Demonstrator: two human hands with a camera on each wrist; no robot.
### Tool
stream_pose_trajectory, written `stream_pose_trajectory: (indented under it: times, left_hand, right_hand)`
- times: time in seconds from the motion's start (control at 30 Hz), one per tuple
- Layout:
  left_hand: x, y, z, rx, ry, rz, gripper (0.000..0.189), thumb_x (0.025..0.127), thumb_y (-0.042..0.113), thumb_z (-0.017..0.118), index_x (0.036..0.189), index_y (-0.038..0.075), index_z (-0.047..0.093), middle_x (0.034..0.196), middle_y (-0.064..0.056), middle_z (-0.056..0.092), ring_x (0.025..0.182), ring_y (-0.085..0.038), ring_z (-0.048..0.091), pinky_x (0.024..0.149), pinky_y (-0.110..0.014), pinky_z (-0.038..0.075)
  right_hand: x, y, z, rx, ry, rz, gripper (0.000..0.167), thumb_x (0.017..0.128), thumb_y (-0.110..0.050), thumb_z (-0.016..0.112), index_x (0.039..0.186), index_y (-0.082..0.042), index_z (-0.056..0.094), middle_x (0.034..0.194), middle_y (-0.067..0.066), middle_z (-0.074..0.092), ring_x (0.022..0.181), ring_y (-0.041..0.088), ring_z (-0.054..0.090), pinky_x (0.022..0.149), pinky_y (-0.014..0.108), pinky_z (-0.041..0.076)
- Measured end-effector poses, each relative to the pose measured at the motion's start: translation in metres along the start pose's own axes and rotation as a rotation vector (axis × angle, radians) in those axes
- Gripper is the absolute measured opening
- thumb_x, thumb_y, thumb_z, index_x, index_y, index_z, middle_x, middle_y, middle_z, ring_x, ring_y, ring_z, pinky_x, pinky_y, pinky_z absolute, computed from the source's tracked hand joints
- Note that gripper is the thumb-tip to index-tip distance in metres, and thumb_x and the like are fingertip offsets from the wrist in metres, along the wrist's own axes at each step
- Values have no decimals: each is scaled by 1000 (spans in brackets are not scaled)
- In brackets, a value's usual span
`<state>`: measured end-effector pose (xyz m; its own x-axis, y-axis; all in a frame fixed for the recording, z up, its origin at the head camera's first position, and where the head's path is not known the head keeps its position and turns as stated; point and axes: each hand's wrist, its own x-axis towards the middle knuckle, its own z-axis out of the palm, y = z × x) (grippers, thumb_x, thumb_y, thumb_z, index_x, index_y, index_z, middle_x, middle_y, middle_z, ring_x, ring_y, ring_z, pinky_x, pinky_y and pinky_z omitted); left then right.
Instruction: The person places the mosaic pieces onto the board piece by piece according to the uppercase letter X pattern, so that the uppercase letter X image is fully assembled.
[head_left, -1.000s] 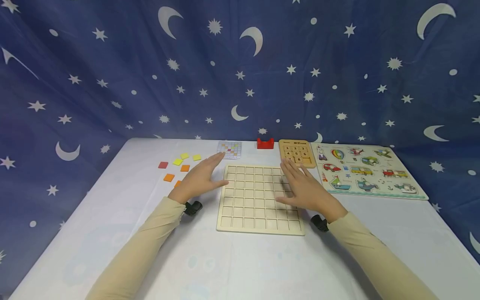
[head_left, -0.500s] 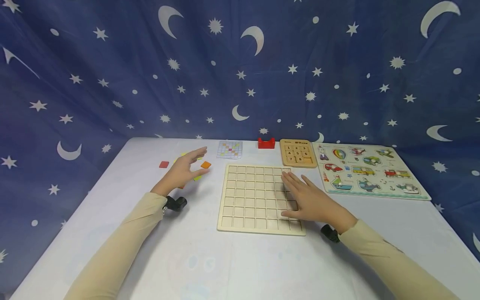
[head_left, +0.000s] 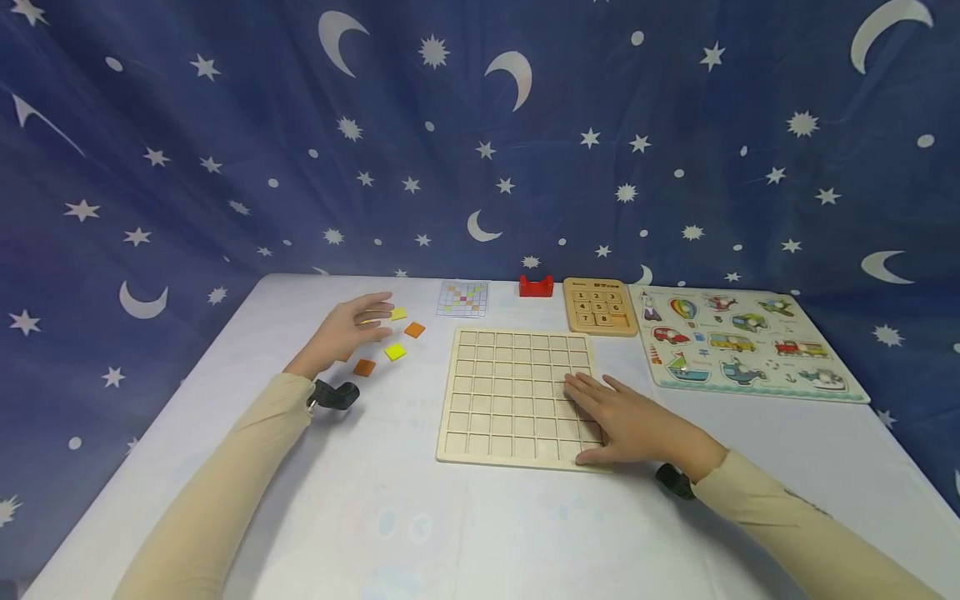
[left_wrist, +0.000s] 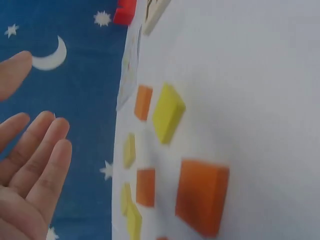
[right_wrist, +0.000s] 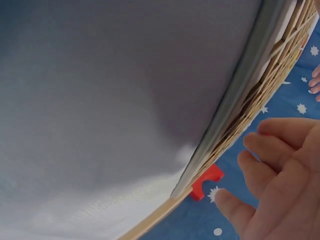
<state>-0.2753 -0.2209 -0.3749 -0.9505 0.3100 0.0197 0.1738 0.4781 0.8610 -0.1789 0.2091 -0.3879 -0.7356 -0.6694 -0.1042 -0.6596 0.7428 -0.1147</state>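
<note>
My left hand hovers over loose square tiles at the left, fingers spread loosely and holding nothing. To its right lie an orange tile, a yellow tile and another orange tile. The left wrist view shows more tiles, such as a near orange block; in the head view the hand covers some of them. My right hand is at the right edge of a pale wooden grid board, fingers extended over its squares. Whether those fingertips touch the board I cannot tell.
At the back are a printed pattern card, a red holder and a wooden number puzzle. A vehicle picture puzzle lies to the right. A starry blue curtain rises behind the white table.
My left hand has moved left, away from the board and over the tiles, uncovering orange and yellow ones. The right hand has slid toward the board's near right corner.
</note>
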Motion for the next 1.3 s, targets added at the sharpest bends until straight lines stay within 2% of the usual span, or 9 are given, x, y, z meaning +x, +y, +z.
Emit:
stream_pose_trajectory:
  times: [0.17, 0.47, 0.6, 0.83, 1.1, 1.3]
  left_hand:
    - [-3, -10, -10, 24, -4, -28, 63, 89, 13, 64, 145, 12, 36, 141, -18, 47, 129, -33, 46, 104, -49, 42]
    - [-12, -31, -25, 66, -7, -88, 58, 91, 16, 62, 143, 8, 38, 136, -19, 52, 127, -33, 49, 101, -46, 45]
    - [-17, -38, -32, 85, 2, -111, 59, 89, 20, 64, 142, 9, 40, 133, -17, 55, 125, -32, 51, 99, -42, 47]
    - [-28, -45, -39, 109, 2, -125, 60, 89, 21, 64, 142, 7, 39, 134, -20, 53, 125, -35, 50, 101, -47, 45]
    - [-37, -49, -47, 115, 3, -121, 56, 89, 16, 64, 139, 1, 42, 133, -21, 53, 123, -36, 51, 90, -20, 50]
    - [-35, -52, -47, 117, -1, -139, 57, 87, 11, 66, 138, 0, 43, 131, -22, 55, 120, -36, 54, 89, -18, 51]
  right_hand:
    - [-3, 1, 2, 19, -44, -2, 98, 77, -62, 64, 145, 1, 30, 152, 17, 30, 141, 32, 28, 112, 56, 26]
    - [-4, 4, 8, 39, -49, -16, 99, 77, -65, 61, 146, -1, 30, 153, 15, 29, 141, 31, 28, 112, 56, 27]
    - [-4, 8, 10, 55, -55, -12, 98, 78, -66, 59, 147, -3, 27, 155, 13, 25, 143, 31, 25, 113, 56, 24]
    - [-5, 14, 12, 57, -60, 39, 98, 83, -68, 51, 150, -4, 19, 157, 13, 17, 145, 31, 17, 116, 56, 18]
    - [-3, 15, 11, 29, -71, 42, 90, 88, -62, 48, 149, -2, 21, 157, 14, 18, 145, 31, 18, 117, 52, 18]
    - [-2, 15, 10, -15, -79, 30, 79, 92, -49, 51, 147, 0, 23, 155, 16, 22, 143, 32, 24, 115, 50, 26]
